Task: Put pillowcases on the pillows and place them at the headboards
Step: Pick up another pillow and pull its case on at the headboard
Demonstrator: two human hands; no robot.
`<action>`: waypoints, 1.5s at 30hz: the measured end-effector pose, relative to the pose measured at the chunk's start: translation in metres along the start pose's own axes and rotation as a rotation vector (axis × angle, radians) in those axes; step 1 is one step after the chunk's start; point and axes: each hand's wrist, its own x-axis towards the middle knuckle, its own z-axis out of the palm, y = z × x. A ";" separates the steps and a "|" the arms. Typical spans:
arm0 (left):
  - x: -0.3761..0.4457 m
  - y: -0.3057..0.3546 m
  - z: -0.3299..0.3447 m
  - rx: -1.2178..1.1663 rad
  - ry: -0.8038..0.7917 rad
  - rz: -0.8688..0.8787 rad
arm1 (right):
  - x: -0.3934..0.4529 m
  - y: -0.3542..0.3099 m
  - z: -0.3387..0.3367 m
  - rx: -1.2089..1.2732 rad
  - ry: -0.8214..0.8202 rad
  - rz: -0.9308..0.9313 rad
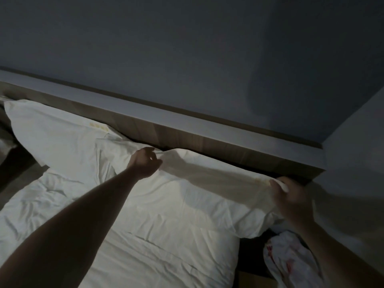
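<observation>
A white pillow in its pillowcase (pixel 207 188) lies against the wooden headboard (pixel 187 134) on the right side of the bed. My left hand (pixel 145 163) pinches its upper left corner. My right hand (pixel 291 198) grips the case's right end, with fabric bunched between the fingers. A second white pillow (pixel 56 136) leans on the headboard at the left, partly overlapping the first.
The room is dim. A rumpled white duvet (pixel 145 246) covers the bed below the pillows. A white cloth with red marks (pixel 288 258) lies in the gap beside the bed at the lower right. A grey wall corner (pixel 353 163) stands close on the right.
</observation>
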 end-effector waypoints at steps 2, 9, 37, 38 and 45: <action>-0.004 -0.009 0.003 0.040 -0.021 0.005 | 0.000 0.000 0.003 -0.005 0.015 0.015; 0.009 -0.002 -0.016 -0.050 0.131 0.021 | -0.003 -0.010 -0.002 0.070 -0.009 0.046; 0.041 0.021 0.003 -0.115 0.063 0.192 | 0.012 0.012 0.009 -0.098 0.313 0.109; 0.041 0.021 0.003 -0.126 0.061 0.200 | 0.009 0.013 0.010 -0.093 0.329 0.112; 0.017 0.027 0.015 -0.120 0.055 0.174 | 0.014 0.022 0.026 -0.107 0.338 0.328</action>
